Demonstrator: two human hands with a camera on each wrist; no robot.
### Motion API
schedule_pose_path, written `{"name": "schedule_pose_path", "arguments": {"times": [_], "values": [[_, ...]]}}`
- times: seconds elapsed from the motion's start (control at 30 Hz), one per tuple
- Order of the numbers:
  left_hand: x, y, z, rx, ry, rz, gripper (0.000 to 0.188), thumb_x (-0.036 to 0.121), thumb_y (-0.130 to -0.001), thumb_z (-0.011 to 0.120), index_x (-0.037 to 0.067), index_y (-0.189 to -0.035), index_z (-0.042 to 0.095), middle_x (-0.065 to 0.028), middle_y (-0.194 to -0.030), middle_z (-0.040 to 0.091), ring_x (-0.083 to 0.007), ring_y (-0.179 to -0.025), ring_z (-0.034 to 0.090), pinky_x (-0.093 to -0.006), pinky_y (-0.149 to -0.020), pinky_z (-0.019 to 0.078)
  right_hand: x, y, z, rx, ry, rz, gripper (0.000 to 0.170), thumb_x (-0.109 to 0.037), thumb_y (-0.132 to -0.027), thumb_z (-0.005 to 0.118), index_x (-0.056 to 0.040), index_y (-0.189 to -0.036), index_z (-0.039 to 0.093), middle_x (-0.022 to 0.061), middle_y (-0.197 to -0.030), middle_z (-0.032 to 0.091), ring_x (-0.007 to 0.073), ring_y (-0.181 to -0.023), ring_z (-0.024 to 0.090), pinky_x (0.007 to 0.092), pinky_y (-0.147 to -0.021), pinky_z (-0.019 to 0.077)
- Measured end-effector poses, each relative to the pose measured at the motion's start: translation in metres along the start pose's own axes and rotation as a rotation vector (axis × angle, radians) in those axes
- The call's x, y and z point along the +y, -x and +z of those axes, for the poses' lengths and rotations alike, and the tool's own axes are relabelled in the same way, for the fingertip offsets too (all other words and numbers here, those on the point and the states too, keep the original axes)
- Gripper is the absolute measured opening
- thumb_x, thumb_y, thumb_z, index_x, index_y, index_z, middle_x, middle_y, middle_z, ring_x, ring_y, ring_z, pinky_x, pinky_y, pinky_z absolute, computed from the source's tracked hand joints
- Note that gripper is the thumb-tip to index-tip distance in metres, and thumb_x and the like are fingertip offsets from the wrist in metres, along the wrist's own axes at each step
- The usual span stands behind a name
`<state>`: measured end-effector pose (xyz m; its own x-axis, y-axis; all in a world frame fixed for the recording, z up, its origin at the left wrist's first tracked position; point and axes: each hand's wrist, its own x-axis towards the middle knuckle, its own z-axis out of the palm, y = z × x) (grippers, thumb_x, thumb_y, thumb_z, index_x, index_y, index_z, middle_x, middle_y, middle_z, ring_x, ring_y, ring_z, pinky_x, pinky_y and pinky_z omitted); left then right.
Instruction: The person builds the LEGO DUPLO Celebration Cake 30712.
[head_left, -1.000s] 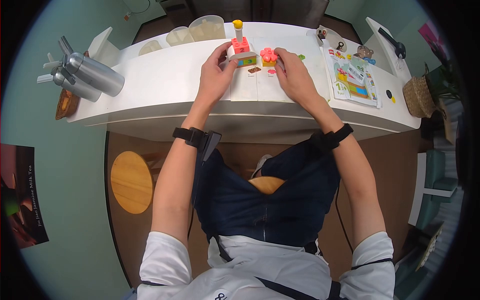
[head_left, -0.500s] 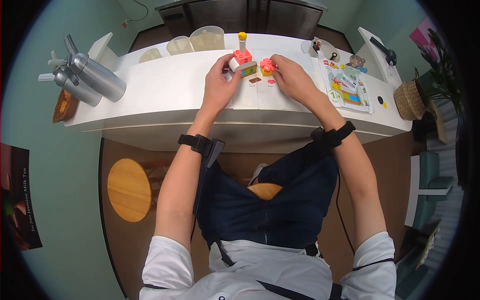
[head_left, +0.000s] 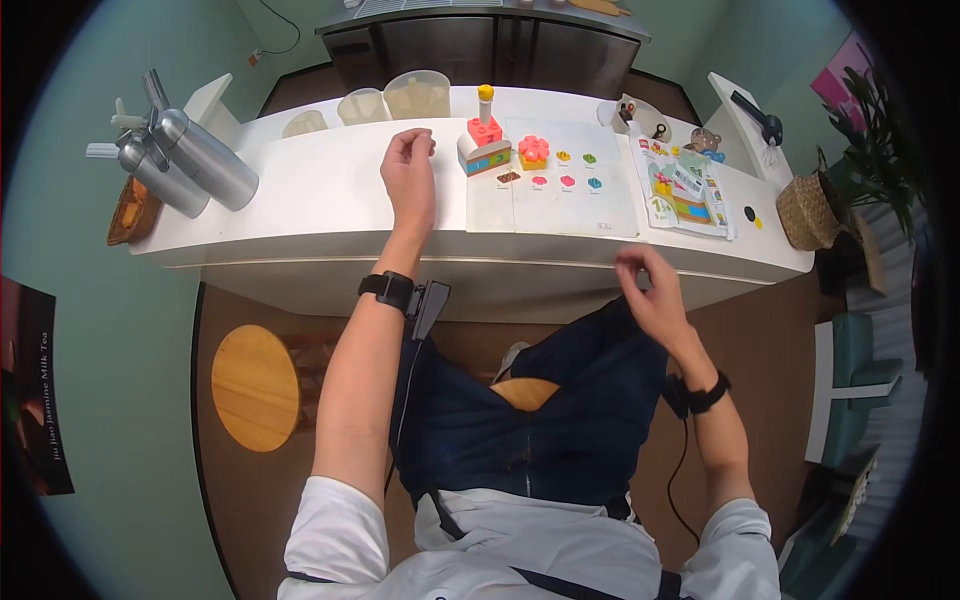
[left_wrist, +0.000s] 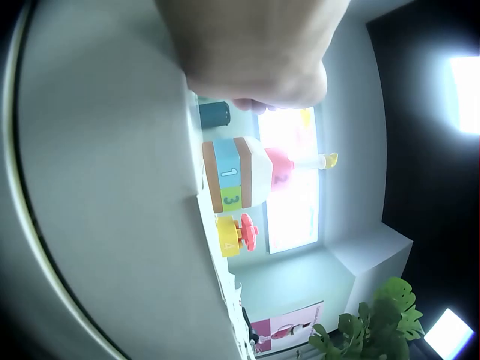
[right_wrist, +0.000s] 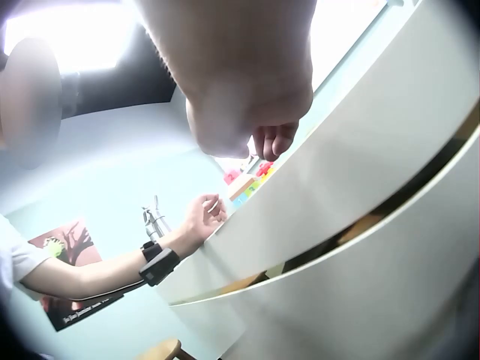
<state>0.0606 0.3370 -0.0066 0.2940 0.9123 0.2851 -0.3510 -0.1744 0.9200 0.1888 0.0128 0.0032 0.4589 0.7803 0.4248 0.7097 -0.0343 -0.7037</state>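
A toy-brick cake slice (head_left: 485, 157) stands upright on a printed paper sheet (head_left: 560, 210) on the white counter. Its blue and green bricks show 1 and 3 in the left wrist view, a pink brick (left_wrist: 280, 169) sits on top, and a candle (head_left: 486, 104) with a yellow tip rises from that. Just right of it is a pink flower brick (head_left: 534, 148) on a yellow brick (left_wrist: 228, 236). My left hand (head_left: 409, 182), fingers loosely curled and holding nothing, is left of the cake slice. Off the counter's front edge, above my lap, my right hand (head_left: 654, 297) hangs loosely curled with nothing in it.
A toy packet (head_left: 688, 190) lies to the right of the sheet, near a small bear figure (head_left: 706, 141). Translucent tubs (head_left: 418, 96) line the back left. Metal canisters (head_left: 205, 160) stand at the left end, a woven basket (head_left: 806, 212) at the right.
Both hands have come off the bricks. The left moved slightly left; the right pulled back toward my lap. Cake slice and flower brick stay standing on the sheet, whose printed pictures now show more.
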Motion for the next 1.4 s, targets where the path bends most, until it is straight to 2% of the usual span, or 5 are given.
{"name": "schedule_pose_path", "arguments": {"times": [0.2,0.73,0.87,1.23,1.4], "values": [[0.003,0.004,0.002,-0.111,-0.049,-0.057,0.018,0.016,-0.094,0.062,0.0,-0.098,0.068,-0.0013,-0.08,0.061,-0.0089,-0.078,0.054,-0.0242,-0.073,0.0434,0.078,0.116,0.004,-0.296,0.027,0.451,0.008,-0.005,-0.091,0.066,0.0011,-0.096,0.065,0.0077,-0.079,0.061,0.0147,-0.062,0.054,0.0286,-0.061,0.0457],[-0.005,0.003,0.001,-0.108,-0.177,-0.036,0.019,0.016,-0.096,0.062,-0.002,-0.099,0.068,-0.0027,-0.082,0.064,-0.0094,-0.077,0.057,-0.0243,-0.074,0.0463,0.068,0.146,0.007,-0.173,0.171,0.178,0.008,-0.006,-0.088,0.067,0.0012,-0.092,0.068,0.0101,-0.088,0.063,0.0227,-0.072,0.06,0.0333,-0.064,0.0487],[-0.002,0.005,0.002,-0.09,-0.204,-0.059,0.02,0.016,-0.095,0.062,-0.002,-0.099,0.068,-0.0028,-0.083,0.064,-0.0094,-0.078,0.058,-0.0244,-0.074,0.0466,0.009,0.154,-0.035,-0.516,-0.06,0.7,0.012,-0.013,-0.091,0.07,-0.0007,-0.094,0.072,0.0058,-0.073,0.065,0.0099,-0.065,0.057,0.0278,-0.059,0.0457],[-0.006,0.004,-0.001,-0.072,-0.213,-0.028,0.02,0.016,-0.095,0.063,-0.003,-0.099,0.069,-0.0043,-0.084,0.068,-0.0105,-0.078,0.064,-0.0241,-0.073,0.0497,-0.092,0.205,-0.1,-1.339,-0.139,0.915,0.032,-0.036,-0.092,0.072,-0.0143,-0.115,0.073,0.0046,-0.091,0.073,0.0183,-0.084,0.068,0.0308,-0.075,0.0535],[-0.006,0.003,-0.002,-0.071,-0.222,-0.023,0.02,0.016,-0.095,0.063,-0.003,-0.099,0.069,-0.0042,-0.084,0.068,-0.0103,-0.077,0.063,-0.0239,-0.073,0.0496,-0.108,0.202,-0.098,-1.165,-0.2,0.855,0.039,-0.036,-0.092,0.072,-0.0119,-0.122,0.067,0.0071,-0.1,0.073,0.0229,-0.091,0.07,0.0314,-0.079,0.0542]]}}
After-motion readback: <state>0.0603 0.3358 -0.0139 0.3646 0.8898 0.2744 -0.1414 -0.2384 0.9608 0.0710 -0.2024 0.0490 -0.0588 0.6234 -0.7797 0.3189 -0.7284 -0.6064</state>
